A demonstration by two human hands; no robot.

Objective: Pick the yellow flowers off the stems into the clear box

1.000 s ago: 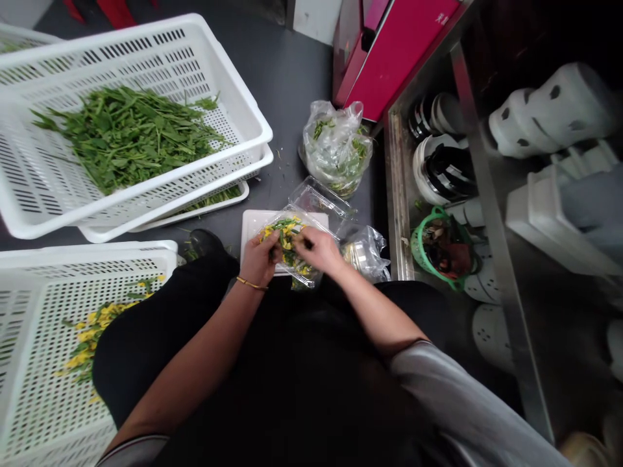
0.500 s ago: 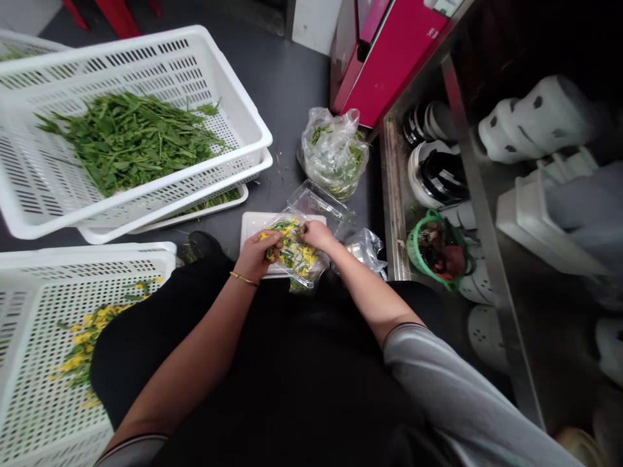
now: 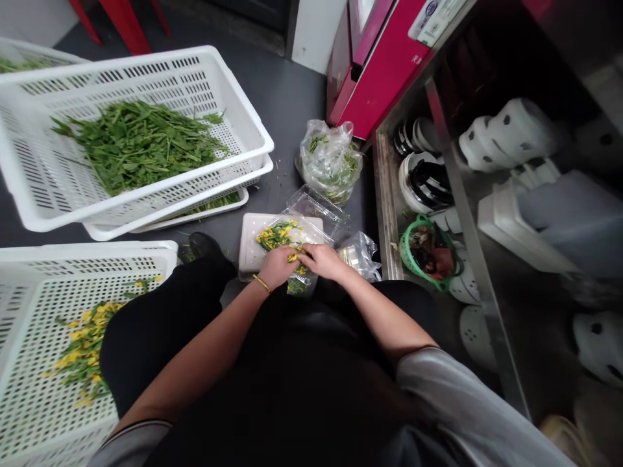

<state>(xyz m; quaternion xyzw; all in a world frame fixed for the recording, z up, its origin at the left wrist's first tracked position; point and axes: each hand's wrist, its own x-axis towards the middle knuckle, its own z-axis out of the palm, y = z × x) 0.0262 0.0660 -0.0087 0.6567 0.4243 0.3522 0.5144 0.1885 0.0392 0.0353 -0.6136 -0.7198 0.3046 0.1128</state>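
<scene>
Flowers (image 3: 278,235), yellow on green stems, lie in the clear plastic tray (image 3: 315,233) over a pale stand (image 3: 249,246). At its near side my left hand (image 3: 279,266) and right hand (image 3: 322,261) meet, fingertips pinching some yellow blooms (image 3: 293,257).

Bare left hand (image 3: 279,266) and bare right hand (image 3: 322,261); a thin bracelet (image 3: 261,283) (gold-toned, narrow) encircles the left wrist. The grey right sleeve (image 3: 457,389) and grey left sleeve (image 3: 134,449) are short, edged with dark trim. A black garment (image 3: 311,389) covers the torso; the trousers (image 3: 160,318) are black, the shoe (image 3: 205,248) dark.
</scene>
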